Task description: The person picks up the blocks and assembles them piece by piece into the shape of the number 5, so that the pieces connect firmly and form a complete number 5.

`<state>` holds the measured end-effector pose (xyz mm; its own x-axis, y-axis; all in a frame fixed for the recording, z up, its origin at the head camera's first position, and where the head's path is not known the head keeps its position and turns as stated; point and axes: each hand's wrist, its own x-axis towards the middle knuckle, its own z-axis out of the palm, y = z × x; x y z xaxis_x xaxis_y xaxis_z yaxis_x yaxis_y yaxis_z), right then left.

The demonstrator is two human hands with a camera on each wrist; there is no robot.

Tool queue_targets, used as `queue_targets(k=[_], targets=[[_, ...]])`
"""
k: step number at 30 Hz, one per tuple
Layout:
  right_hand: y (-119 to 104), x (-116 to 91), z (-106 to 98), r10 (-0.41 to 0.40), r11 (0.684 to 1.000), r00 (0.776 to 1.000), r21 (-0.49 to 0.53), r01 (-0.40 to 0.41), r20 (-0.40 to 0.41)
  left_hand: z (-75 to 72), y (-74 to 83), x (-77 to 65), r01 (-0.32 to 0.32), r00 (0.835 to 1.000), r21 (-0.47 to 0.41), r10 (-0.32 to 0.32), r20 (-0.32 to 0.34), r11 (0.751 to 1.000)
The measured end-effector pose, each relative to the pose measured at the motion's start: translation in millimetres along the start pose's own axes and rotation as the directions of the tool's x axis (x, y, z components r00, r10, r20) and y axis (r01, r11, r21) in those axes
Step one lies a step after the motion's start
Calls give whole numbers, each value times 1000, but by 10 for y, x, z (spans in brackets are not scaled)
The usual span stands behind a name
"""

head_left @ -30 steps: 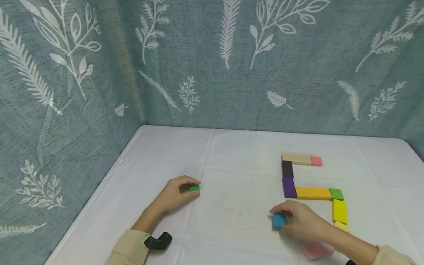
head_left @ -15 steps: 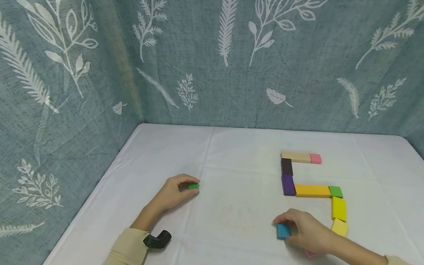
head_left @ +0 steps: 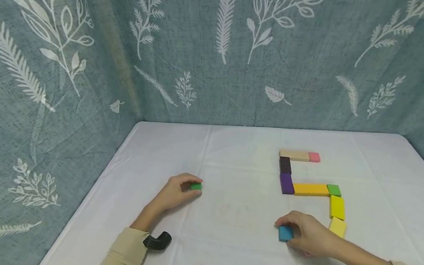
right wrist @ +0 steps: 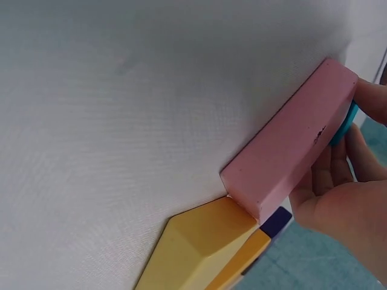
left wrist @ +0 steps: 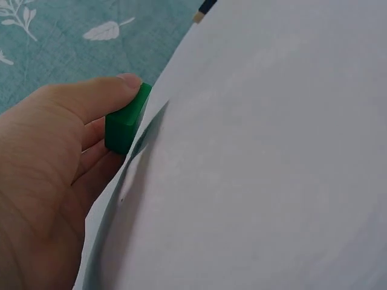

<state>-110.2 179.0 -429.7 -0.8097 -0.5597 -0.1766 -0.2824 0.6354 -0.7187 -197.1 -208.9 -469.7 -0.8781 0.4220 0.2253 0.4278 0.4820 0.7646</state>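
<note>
On the left of the white table, my left hand (head_left: 174, 193) pinches a small green block (head_left: 196, 186) between thumb and fingers; the left wrist view shows the same green block (left wrist: 126, 121) close to the cloth. My right hand (head_left: 310, 234) grips a blue block (head_left: 285, 233) at the near end of a winding row of blocks. In the right wrist view a long pink block (right wrist: 293, 136) lies between the blue block (right wrist: 344, 125) and a pale yellow block (right wrist: 196, 238). From the head view the right hand covers most of that pink block.
The row runs back through a pale yellow block (head_left: 338, 227), a yellow block (head_left: 337, 207), a green one (head_left: 333, 190), an orange one (head_left: 311, 189), purple (head_left: 286, 183), black (head_left: 285, 165), tan (head_left: 294, 155) and small pink (head_left: 314, 157). A patterned curtain (head_left: 204, 43) hangs behind the table.
My right hand has moved toward me and slightly right with the blue block, to the pink block's left end, now covering most of it. The left hand stays nearly still, holding the green block.
</note>
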Motion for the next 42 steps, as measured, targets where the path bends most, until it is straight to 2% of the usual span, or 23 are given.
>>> queue_targets(k=[5, 6, 11, 13, 23, 28, 35, 42], targets=[[11, -28, -19, -1, 1000, 1000, 4, 1, 2, 73, 82, 18, -3, 999, -26, 4, 41, 1000], [12, -32, -21, -1, 1000, 1000, 1, 1, 3, 77, 155, 14, -2, 999, -30, 3, 49, 1000], [24, -50, -21, 8, 1000, 1000, -13, -8, 1, 177, 219, 19, -41, 995, -36, 44, 92, 999], [29, -60, -18, 9, 1000, 1000, -16, -10, -3, 227, 190, 34, -73, 991, -35, 76, 111, 997], [46, -104, -38, -11, 1000, 1000, -17, 11, 4, 452, 365, 84, -141, 968, -57, 150, 203, 988], [69, -113, -43, -23, 1000, 1000, -16, 23, 9, 582, 491, 109, -180, 946, -87, 197, 256, 980], [102, -143, -34, -16, 999, 1000, 33, 16, 16, 822, 678, 159, -295, 892, -129, 321, 317, 947], [112, -179, -20, -37, 998, 999, 52, 37, -3, 992, 816, 204, -345, 857, -149, 376, 352, 927]])
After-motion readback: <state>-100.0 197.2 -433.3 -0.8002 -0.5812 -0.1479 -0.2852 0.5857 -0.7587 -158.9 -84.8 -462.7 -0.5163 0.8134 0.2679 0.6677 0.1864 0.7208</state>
